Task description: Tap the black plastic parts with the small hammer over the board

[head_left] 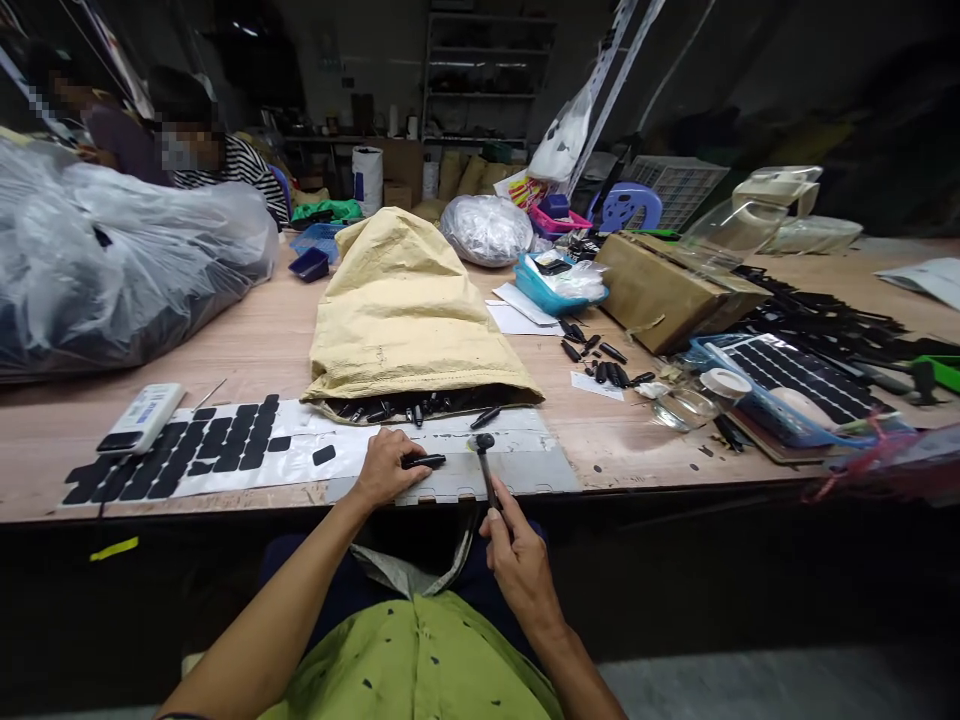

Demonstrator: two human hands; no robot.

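Observation:
My left hand (387, 466) is closed on a black tapered piece (426, 461), holding it low over a grey sheet (529, 468) near the table's front edge. In my right hand (517, 552) is a small hammer (484, 462), its dark head up and to the right of the piece. A yellowish sack (409, 310) lies just beyond both hands, its mouth facing me. Several similar black pieces (418, 410) show in that opening, and one loose piece (486, 418) rests at its right edge.
Black rounded patches (240, 436) on a white sheet and a white power bank (142, 418) lie left. A large plastic bag (135, 260) stands behind them. Rightward are more black pieces (611, 374), a cardboard box (667, 290) and a blue tray (795, 385). Two people sit at far left.

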